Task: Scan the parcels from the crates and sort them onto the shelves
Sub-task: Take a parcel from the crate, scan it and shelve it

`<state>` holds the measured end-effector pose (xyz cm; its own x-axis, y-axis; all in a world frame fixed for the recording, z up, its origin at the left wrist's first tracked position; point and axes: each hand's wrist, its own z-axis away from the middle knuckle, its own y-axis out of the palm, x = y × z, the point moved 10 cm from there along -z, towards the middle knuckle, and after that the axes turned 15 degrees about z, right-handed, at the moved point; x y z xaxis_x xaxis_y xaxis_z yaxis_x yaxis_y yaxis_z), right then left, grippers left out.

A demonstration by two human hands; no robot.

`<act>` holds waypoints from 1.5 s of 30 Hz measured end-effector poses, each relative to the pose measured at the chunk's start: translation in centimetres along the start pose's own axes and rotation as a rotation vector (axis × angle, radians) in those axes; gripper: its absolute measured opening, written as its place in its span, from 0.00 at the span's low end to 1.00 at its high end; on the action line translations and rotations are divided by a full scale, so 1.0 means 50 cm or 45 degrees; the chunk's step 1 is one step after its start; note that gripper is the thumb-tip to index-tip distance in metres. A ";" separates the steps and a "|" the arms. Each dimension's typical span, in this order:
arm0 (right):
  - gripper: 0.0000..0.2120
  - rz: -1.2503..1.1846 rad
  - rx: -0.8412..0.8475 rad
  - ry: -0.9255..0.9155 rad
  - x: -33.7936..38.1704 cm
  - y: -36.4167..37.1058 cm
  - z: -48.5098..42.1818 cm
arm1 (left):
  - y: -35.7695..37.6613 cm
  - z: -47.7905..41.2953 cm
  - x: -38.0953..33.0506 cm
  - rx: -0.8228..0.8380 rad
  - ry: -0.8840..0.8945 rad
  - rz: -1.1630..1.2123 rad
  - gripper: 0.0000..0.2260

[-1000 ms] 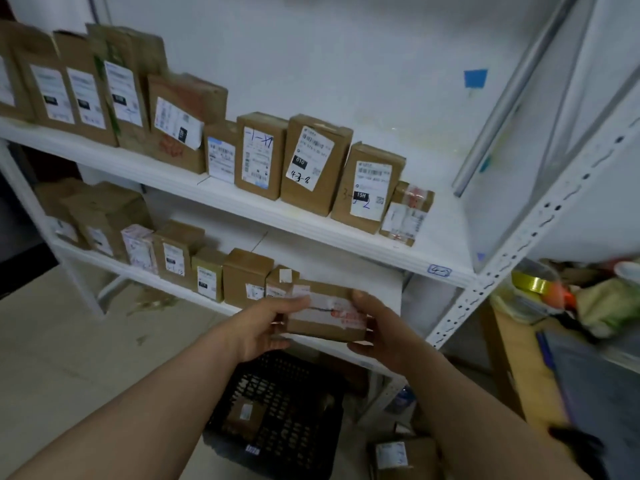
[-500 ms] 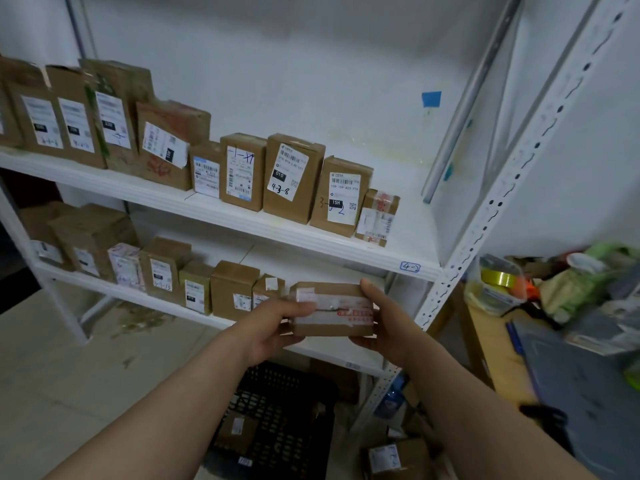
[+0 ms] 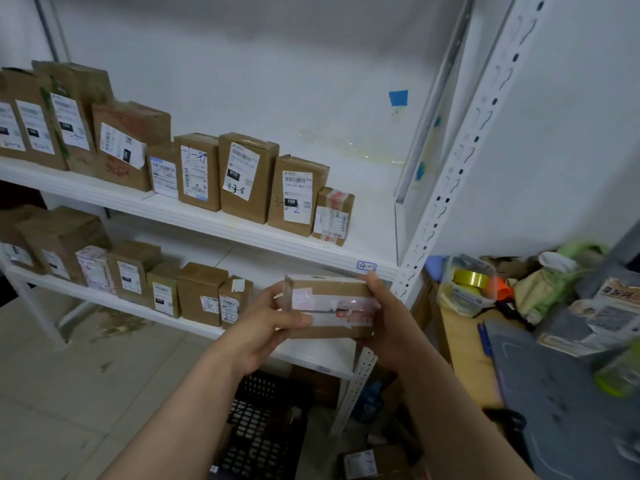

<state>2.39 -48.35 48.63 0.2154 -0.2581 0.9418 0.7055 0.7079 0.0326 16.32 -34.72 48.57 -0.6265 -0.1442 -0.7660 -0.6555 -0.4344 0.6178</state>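
You hold a small brown cardboard parcel (image 3: 329, 306) level and lengthwise, your left hand (image 3: 270, 327) gripping its left end and your right hand (image 3: 388, 317) its right end. Its taped face, with a white label and red print, is turned towards you, just in front of the lower shelf (image 3: 311, 358). A row of upright labelled parcels (image 3: 247, 176) stands on the upper shelf (image 3: 207, 223), and a second row (image 3: 201, 292) on the lower one. The black slotted crate (image 3: 263, 427) sits on the floor beneath your arms.
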 end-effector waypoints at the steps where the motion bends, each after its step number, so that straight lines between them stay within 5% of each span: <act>1: 0.32 -0.029 0.060 -0.002 0.003 -0.007 0.002 | 0.016 -0.003 -0.002 0.030 0.043 -0.043 0.46; 6: 0.19 0.076 0.227 -0.065 0.032 -0.043 0.018 | 0.080 -0.006 0.024 0.155 0.095 -0.132 0.48; 17: 0.33 0.072 0.271 -0.358 0.080 -0.103 0.005 | 0.133 -0.018 0.074 0.158 -0.107 0.088 0.48; 24: 0.34 0.132 0.197 -0.231 0.077 -0.118 0.018 | 0.107 -0.042 0.095 -0.015 -0.027 0.218 0.41; 33: 0.17 0.330 0.157 -0.232 0.060 -0.154 0.036 | 0.128 -0.058 0.142 -0.030 -0.241 -0.399 0.46; 40: 0.25 0.232 0.024 -0.113 -0.018 -0.243 0.029 | 0.175 -0.096 0.230 -0.096 -0.299 -0.591 0.30; 45: 0.19 0.134 -0.181 0.119 -0.151 -0.355 0.011 | 0.185 -0.130 0.356 -0.246 -0.352 -0.586 0.32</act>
<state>-12.15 -58.60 41.15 0.3499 -0.2523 0.9022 0.7628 0.6357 -0.1181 1.86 -47.09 39.51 -0.3988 0.3249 -0.8575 -0.8141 -0.5559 0.1681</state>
